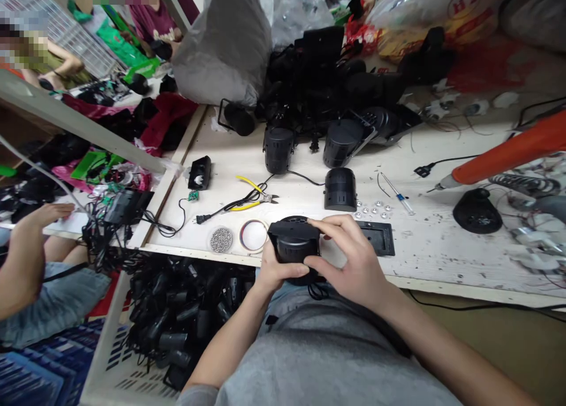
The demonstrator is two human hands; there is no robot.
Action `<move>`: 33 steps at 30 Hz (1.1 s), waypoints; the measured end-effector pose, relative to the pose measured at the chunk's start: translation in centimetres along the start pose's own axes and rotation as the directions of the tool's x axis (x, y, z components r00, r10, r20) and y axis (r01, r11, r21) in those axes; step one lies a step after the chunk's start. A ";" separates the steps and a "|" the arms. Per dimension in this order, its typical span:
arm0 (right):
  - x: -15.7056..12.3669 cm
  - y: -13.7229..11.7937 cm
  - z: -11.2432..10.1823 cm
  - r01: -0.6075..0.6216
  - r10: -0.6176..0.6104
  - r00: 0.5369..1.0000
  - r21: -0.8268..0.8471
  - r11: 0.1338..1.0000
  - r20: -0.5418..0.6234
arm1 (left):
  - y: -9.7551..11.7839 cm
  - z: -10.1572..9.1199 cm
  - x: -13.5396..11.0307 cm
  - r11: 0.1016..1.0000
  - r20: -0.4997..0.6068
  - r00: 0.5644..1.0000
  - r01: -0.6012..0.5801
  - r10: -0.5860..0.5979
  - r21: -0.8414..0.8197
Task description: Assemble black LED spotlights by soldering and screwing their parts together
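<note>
At the table's front edge, a black round lamp-like housing (295, 250) with a flat bracket is held between both my hands. My left hand (274, 269) wraps its left side, thumb across the front. My right hand (351, 258) grips the right side, with thumb and fingertips on the bracket and body. Beside my right hand lies a black rectangular frame (380, 238). Several small clear lenses (374, 210) are just behind it, near another black housing (340, 189). To the left of my left hand are a tape roll (242, 235) and a dish of small screws (221, 240).
Yellow-handled cutters (252, 204) lie over a black cable. More black housings (278, 149) and a heap of dark parts (336, 70) stand behind. An orange tool (508, 149) slants in from the right. Below left is a crate (104, 359) of black parts; a co-worker's arm (26, 247) is beyond.
</note>
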State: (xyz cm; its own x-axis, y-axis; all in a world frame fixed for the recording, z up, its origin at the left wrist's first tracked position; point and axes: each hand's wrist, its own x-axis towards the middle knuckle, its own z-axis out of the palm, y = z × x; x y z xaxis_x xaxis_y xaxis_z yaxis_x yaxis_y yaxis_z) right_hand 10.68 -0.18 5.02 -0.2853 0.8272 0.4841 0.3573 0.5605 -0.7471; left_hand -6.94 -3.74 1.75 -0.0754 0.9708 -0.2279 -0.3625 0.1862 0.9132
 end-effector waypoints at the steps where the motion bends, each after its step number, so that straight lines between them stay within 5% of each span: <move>1: 0.1 -0.3 -0.1 0.045 -0.045 0.999 -0.016 0.999 -0.009 | -0.1 -0.2 -0.2 1.000 0.002 1.000 -0.006 0.006 0.021; 6: -0.9 -1.6 0.1 0.167 -0.171 0.982 -0.061 0.984 -0.080 | -0.2 -0.8 -0.9 0.993 0.030 0.999 -0.018 0.014 0.116; 11: -2.4 -2.9 0.5 0.279 -0.291 0.949 0.108 0.954 0.123 | 0.6 -0.5 -0.7 0.959 -0.158 0.984 -0.040 0.087 0.279; 17: -1.4 -2.4 -0.7 0.033 -0.048 0.993 -0.143 0.989 -0.106 | 1.3 0.4 -1.1 0.859 -0.013 0.957 -0.255 0.291 0.443; 20: -1.5 -2.0 -0.8 0.112 -0.122 0.989 -0.109 0.988 -0.088 | 0.8 0.4 -1.5 0.831 0.036 0.945 -0.305 0.326 0.465; 27: -3.9 -2.1 -0.3 0.322 -0.324 0.946 -0.069 0.944 -0.012 | -0.2 -0.4 -1.8 0.841 0.070 0.930 -0.357 0.361 0.406; 30: -4.2 -2.3 -1.0 0.339 -0.338 0.940 -0.010 0.941 0.036 | -0.2 -0.6 -1.7 0.879 0.036 0.951 -0.297 0.307 0.374; 33: -3.3 -2.5 -2.4 0.324 -0.337 0.935 0.117 0.939 0.113 | -0.8 -0.6 -1.7 0.975 -0.013 0.986 -0.163 0.167 0.151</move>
State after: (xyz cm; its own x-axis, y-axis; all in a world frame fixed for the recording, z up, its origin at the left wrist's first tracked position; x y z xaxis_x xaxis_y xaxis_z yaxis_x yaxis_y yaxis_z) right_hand 12.91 -4.26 6.38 -0.4873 0.5798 0.6529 0.1383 0.7896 -0.5979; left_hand -7.06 -5.58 1.21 -0.1469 0.9862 -0.0765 -0.2014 0.0459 0.9784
